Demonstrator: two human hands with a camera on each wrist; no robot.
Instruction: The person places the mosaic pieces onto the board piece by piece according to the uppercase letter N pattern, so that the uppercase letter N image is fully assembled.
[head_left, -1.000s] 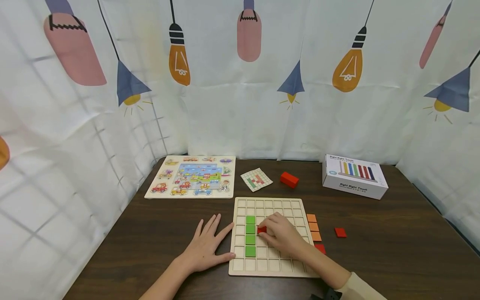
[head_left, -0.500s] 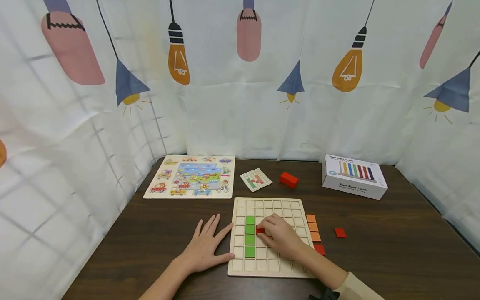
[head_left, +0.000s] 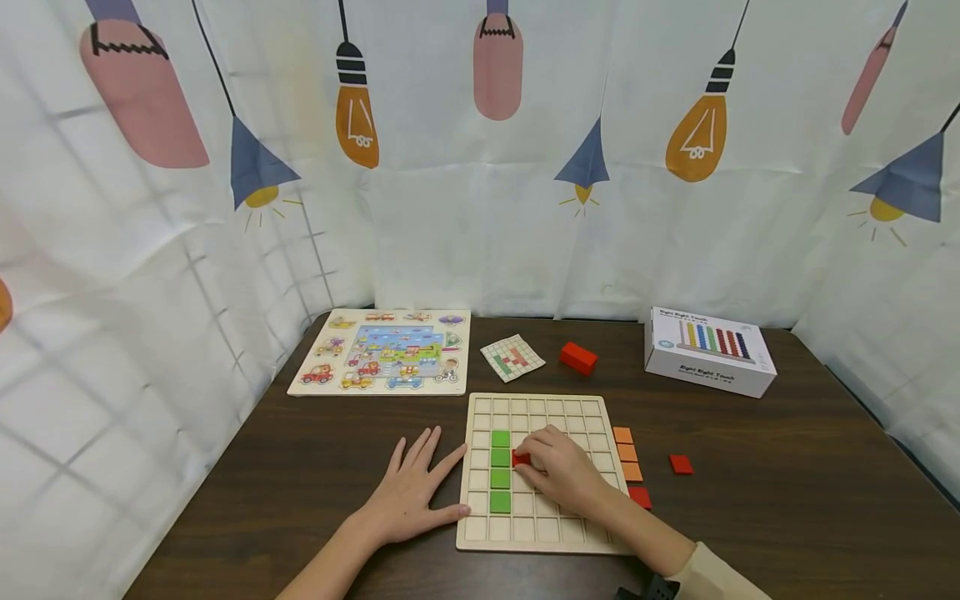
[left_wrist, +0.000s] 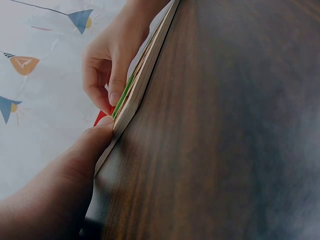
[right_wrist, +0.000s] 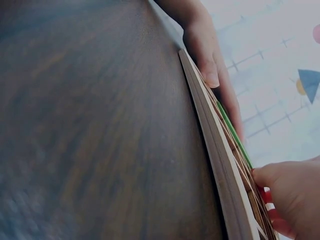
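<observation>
The dark wooden surface (head_left: 787, 525) carries everything. The pale grid board (head_left: 525, 530) lies flat on it, most of its visible cells unfilled, so the work looks to be at an early stage. A picture puzzle board (head_left: 378, 352) sits beyond the grid board to the left, and a white box (head_left: 708, 354) beyond it to the right.

At the grid board's left edge, the left hand (head_left: 411, 492) is spread out and holds nothing, thumb and index fingertip touching the edge. Above the board, the right hand (head_left: 561, 471) has its fingers curled, pinching a small red tile between thumb and fingertips. A card (head_left: 513, 358) with a coloured grid and a red block (head_left: 578, 358) lie just beyond the board's far edge.

As for the smallest pieces, four green tiles (head_left: 500, 478) are done, forming a column in the board's left part. The held red tile (head_left: 521, 458) is just right of the second green from the far end; the fingers cover it, so whether it is seated cannot be told. Off the board, three orange tiles (head_left: 627, 452) and a red tile (head_left: 640, 497) line its right side, and another red tile (head_left: 681, 465) lies farther right: none of these is placed.
</observation>
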